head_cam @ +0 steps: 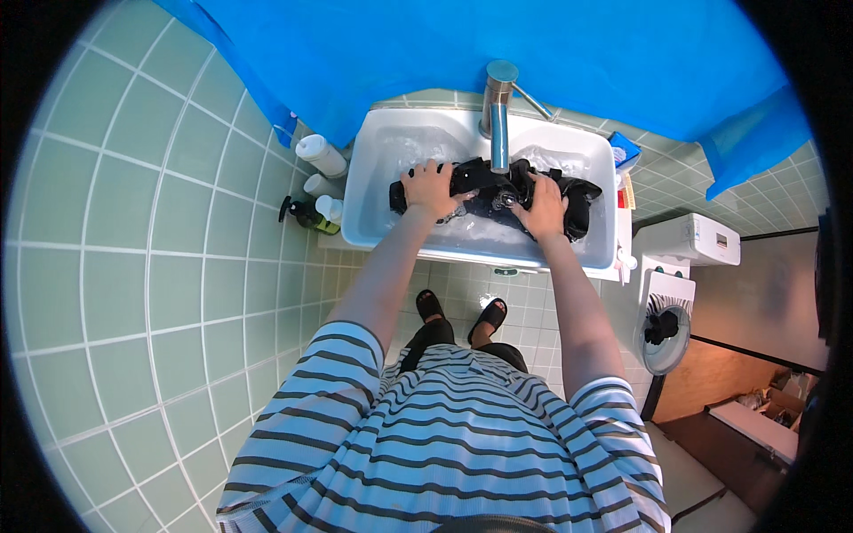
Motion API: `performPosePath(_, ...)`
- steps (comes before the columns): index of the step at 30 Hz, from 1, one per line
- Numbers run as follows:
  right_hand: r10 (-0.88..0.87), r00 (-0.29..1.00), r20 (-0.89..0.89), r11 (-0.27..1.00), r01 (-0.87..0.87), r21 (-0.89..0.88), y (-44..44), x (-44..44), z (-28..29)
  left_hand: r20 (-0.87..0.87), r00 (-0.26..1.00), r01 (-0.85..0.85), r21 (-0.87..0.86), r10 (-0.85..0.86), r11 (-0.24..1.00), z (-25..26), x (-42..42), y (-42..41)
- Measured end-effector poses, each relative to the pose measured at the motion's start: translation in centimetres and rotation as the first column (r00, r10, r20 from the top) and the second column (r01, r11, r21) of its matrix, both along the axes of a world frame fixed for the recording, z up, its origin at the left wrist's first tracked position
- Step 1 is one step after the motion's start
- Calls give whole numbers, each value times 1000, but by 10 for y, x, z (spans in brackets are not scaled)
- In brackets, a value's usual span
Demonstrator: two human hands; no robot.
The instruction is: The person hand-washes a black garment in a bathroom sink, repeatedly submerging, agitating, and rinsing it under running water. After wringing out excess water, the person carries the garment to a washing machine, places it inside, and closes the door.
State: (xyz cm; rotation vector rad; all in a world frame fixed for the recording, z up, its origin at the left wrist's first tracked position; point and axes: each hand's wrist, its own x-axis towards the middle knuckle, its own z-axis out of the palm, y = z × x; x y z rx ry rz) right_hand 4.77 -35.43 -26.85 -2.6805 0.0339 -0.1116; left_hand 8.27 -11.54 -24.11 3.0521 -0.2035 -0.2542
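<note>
A wet black garment lies across a white washbasin that holds water. My left hand rests on the garment's left part, its fingers over the cloth. On the right part of the cloth lies my right hand, thumb pointing inward. Between the two hands, water runs from a chrome faucet onto the cloth or just beside it. How firmly the fingers close on the cloth is partly hidden by folds and water.
White bottles and a dark pump bottle stand left of the basin. A blue box is at its right. Further right, a clear bowl with black cloth rests on a toilet. Blue sheeting hangs behind the faucet.
</note>
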Motion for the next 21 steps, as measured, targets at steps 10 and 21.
performPosePath(10,84,972,219,965,-134,223,-31,-30,42,-355,933,-140,-498,-54,856,-16,19,73)
performPosePath(21,-477,858,-189,859,501,105,-27,20,14,-56,968,-250,-161,244,955,4,-26,9)
